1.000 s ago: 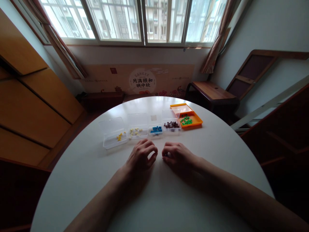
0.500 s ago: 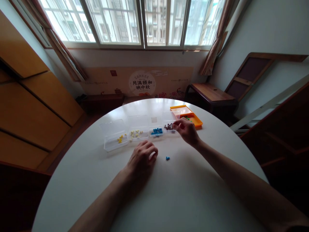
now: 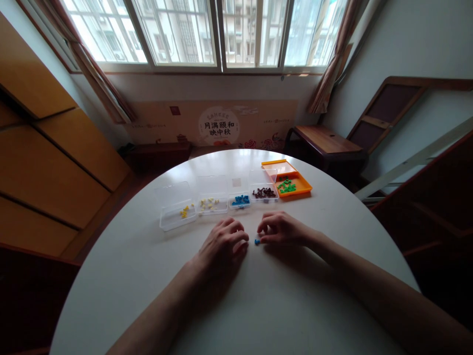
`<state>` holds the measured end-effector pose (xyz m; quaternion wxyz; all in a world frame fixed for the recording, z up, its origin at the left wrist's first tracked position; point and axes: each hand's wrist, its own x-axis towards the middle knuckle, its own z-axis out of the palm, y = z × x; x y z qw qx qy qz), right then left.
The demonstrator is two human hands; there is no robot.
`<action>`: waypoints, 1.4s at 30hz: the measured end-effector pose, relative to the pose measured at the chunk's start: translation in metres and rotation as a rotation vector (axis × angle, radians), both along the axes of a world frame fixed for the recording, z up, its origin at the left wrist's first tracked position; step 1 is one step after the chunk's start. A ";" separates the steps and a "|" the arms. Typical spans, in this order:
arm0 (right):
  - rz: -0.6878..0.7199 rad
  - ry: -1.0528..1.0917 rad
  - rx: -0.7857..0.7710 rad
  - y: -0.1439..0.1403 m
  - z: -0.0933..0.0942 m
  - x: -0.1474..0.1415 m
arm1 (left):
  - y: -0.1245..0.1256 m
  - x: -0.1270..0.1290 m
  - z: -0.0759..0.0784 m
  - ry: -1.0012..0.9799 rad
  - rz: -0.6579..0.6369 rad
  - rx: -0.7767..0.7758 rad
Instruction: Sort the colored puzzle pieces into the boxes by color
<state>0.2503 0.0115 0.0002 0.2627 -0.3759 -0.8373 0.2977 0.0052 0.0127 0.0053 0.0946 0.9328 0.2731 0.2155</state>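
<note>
Item: small blue piece [image 3: 256,241], hard plastic, blocky, lying on the counter [image 3: 258,305] between my two hands. My right hand [image 3: 283,230] rests palm down, fingers curled narrow, its fingertips at the piece; whether they pinch it I cannot tell. My left hand [image 3: 223,246] lies just beside, loosely curled with fingers tucked under, holding nothing that I can see.

Counter: round, smooth, white, faint sheen, curved edge all around.

Row beyond my hands, left to right: clear box with yellow pieces [image 3: 178,214], lid hinged open; clear box with pale yellow pieces [image 3: 212,203]; clear box with blue pieces [image 3: 240,199]; clear box with dark maroon pieces [image 3: 264,193]; orange box with green pieces [image 3: 290,183], flat, opaque, lid open behind it. All are thin-walled, rectangular, set side by side and near touching.

Room: bare counter surface lies between the row and my hands, and a wide bare stretch runs under my forearms toward the near edge. The orange box sits nearest the counter's far right rim.
</note>
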 end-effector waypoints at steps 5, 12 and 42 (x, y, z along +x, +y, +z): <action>0.037 -0.058 0.056 -0.005 -0.002 -0.006 | -0.003 0.008 0.000 0.019 -0.029 0.042; -0.010 -0.092 0.169 -0.017 -0.007 -0.026 | -0.001 0.006 0.000 -0.029 0.040 0.072; -0.447 0.196 0.397 0.028 -0.014 -0.024 | 0.005 -0.012 -0.004 -0.172 0.174 0.085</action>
